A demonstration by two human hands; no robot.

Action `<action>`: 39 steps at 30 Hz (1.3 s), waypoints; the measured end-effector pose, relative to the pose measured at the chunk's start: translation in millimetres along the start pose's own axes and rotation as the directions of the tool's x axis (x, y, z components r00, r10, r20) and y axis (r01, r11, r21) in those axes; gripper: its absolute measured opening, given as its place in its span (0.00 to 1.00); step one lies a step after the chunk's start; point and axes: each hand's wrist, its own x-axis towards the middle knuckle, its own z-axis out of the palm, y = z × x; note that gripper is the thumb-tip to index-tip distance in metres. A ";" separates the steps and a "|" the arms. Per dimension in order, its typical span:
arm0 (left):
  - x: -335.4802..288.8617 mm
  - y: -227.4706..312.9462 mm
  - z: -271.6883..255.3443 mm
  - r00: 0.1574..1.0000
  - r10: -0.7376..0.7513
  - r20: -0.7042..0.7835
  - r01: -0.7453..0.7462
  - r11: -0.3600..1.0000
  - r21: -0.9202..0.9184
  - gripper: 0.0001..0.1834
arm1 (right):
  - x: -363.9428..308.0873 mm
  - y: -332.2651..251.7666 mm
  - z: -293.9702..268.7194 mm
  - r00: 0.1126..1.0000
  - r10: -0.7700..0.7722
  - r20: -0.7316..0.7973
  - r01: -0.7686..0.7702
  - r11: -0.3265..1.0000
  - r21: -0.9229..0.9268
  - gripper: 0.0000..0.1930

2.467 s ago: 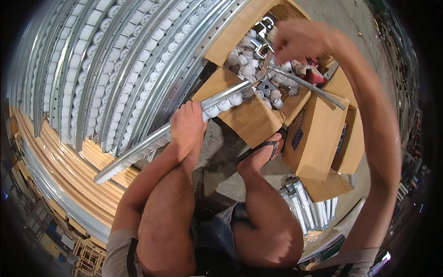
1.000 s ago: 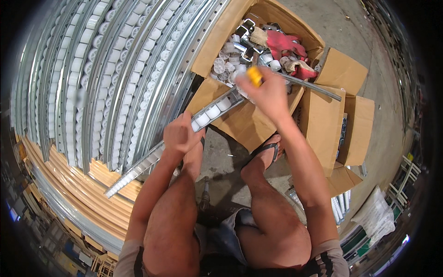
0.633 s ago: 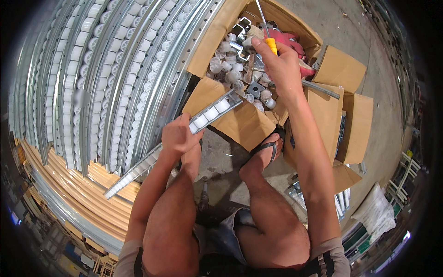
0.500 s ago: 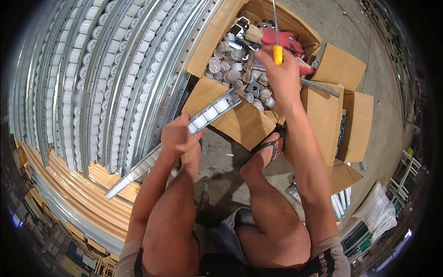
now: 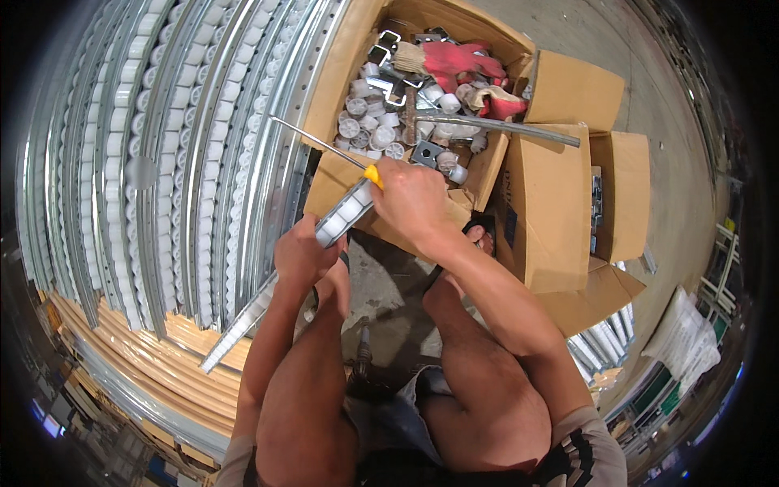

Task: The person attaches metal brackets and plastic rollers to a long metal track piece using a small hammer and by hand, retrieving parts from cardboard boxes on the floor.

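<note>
My left hand (image 5: pixel 304 256) is closed around a metal roller track (image 5: pixel 344 216), a narrow channel lined with white rollers. The track slants from its low end at the left up toward the box. In my right hand (image 5: pixel 412 201) is a screwdriver (image 5: pixel 372 174) with a yellow handle, its long thin shaft pointing up and left over the racked tracks. That hand is at the track's upper end and hides its tip; whether it also grips the track I cannot tell.
An open cardboard box (image 5: pixel 323 97) ahead holds loose white rollers (image 5: pixel 367 122), metal brackets, red gloves (image 5: pixel 462 63) and a hammer (image 5: pixel 519 126) lying across. Rows of roller tracks (image 5: pixel 187 122) fill the left. More open cartons (image 5: pixel 552 211) stand at the right, beside my feet.
My right hand has come down and left with the screwdriver, from above the box to the track's upper end. The screwdriver now points left instead of upward. My left hand keeps its hold.
</note>
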 end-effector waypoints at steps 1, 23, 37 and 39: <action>-0.4 0.5 -1.1 1.000 -0.006 0.004 0.006 1.000 -0.007 0.27 | 3.7 -5.2 -3.9 0.999 -0.018 -0.039 0.019 0.999 0.041 0.09; 2.6 55.5 -39.7 0.919 0.346 -0.189 -0.390 0.727 -0.565 0.20 | -42.5 -2.2 -21.7 0.928 0.152 0.341 -0.372 0.459 0.807 0.16; -1.6 50.7 -44.3 0.995 0.016 0.095 0.081 0.403 -0.911 0.10 | 11.4 117.5 -64.5 0.986 0.162 0.030 -0.138 0.713 0.687 0.21; -1.0 51.1 -40.0 0.997 0.052 0.057 0.034 0.359 -0.933 0.10 | 10.3 127.5 -58.5 0.942 0.296 0.158 -0.314 0.612 0.726 0.17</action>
